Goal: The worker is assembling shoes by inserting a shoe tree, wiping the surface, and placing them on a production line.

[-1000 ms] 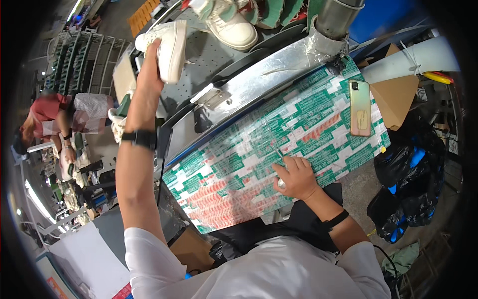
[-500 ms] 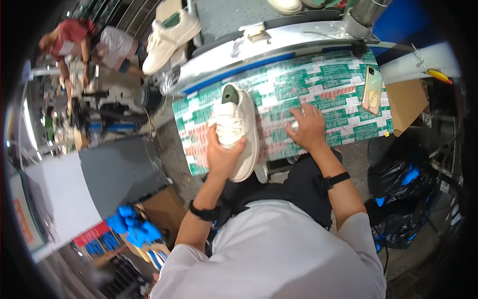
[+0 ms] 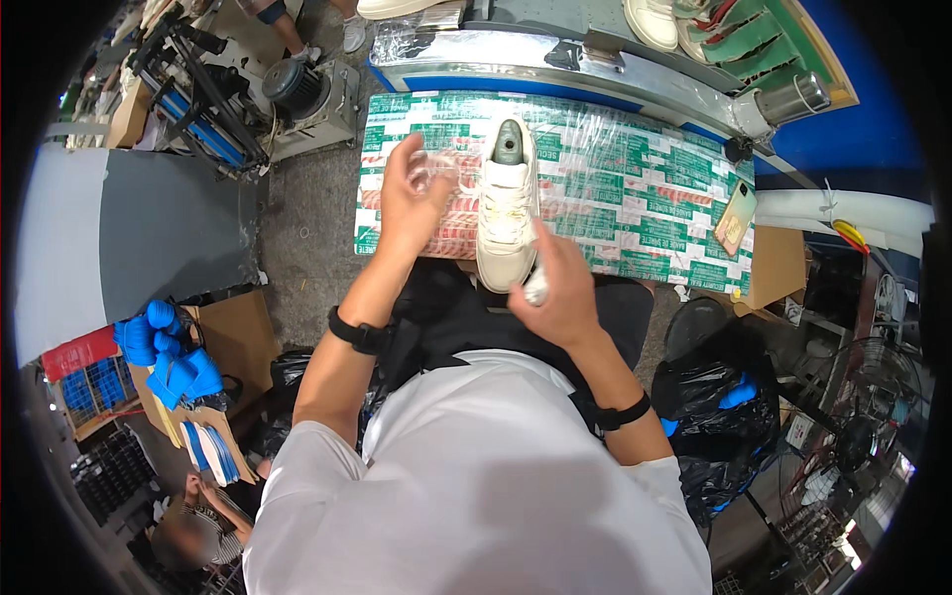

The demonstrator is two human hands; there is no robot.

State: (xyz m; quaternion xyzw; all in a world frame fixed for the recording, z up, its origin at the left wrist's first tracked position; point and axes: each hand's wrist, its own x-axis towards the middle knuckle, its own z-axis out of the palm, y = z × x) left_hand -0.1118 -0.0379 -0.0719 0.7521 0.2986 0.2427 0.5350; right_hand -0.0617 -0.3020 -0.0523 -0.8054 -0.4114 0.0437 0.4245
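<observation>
A: Any diff. vs a moment ago?

B: Yep, let go of shoe [image 3: 508, 188] w/ L hand [image 3: 409, 203]. Now loosely open just left of it, seemingly nothing in grasp, tho blurry.

A: And R hand [image 3: 560, 293]?

B: Brought in near the toe, half curled round a small whitish object [image 3: 535, 289].

A: Shoe pos.?

B: Set on worktop [image 3: 615, 208], heel away, toe apparently past near edge. Means no need for a steadying grip, prob.

A: Materials?

B: Smooth off-white upper, prob. leather or synth.; rounded toe; criss-cross cream laces [image 3: 506, 223]; grey-green insole [image 3: 509, 144] w/ dark round spot. Under it all, glossy, creased film over green-white-red print.
</observation>
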